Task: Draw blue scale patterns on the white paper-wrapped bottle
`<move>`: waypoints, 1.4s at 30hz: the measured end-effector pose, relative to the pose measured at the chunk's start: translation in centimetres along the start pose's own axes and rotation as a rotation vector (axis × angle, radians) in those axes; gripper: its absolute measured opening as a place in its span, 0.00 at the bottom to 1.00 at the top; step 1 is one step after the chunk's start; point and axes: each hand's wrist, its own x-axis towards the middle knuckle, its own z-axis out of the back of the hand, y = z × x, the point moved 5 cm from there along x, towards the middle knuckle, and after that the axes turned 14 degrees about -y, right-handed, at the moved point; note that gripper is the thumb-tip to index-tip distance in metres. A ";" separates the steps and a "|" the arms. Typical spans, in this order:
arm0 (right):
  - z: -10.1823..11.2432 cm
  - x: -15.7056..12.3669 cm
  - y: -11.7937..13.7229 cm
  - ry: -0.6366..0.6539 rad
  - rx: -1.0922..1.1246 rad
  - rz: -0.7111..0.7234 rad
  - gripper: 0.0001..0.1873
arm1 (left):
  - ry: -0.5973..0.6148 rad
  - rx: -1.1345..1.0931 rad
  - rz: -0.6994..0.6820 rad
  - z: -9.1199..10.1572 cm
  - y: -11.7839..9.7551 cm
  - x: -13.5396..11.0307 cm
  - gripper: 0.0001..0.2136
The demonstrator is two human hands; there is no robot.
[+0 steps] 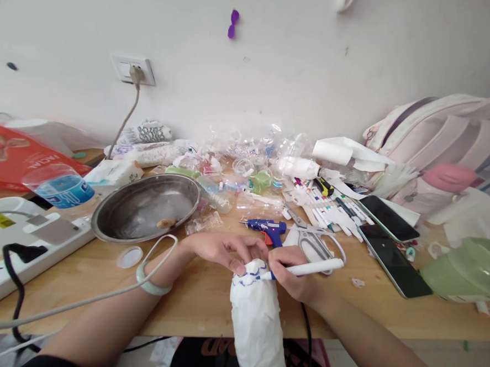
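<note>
A long white object wrapped in crinkled paper [257, 325] leans from my lap up to the table's front edge. Wavy blue lines run around its upper end. My left hand [226, 250] is closed on that end, thumb on the near side and fingers curled over the top. In my right hand [291, 272] is a white marker [317, 266], its blue tip at the paper beside the drawn lines. Just beyond my hands lies a blue glue gun [265, 227], with grey-handled scissors [308, 240] to its right.
An oval metal bowl [148, 205] stands left, near a white power strip [28, 264]. White cables cross over my left forearm. Markers [326, 208], two phones [393, 259] and a green container [468, 269] lie right. Plastic bottles and scraps crowd the back; a pink backpack [443, 129] leans there.
</note>
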 end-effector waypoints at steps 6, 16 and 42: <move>-0.4 -0.3 -0.2 0.020 -0.019 0.064 0.17 | 0.062 -0.015 0.029 -0.4 0.4 0.1 0.13; -0.5 -0.2 0.0 0.027 -0.021 0.088 0.16 | -0.022 -0.039 0.097 -0.7 1.1 0.4 0.16; 0.5 0.5 -0.5 -0.106 0.000 -0.122 0.18 | -0.005 -0.011 0.067 -0.7 0.9 0.6 0.16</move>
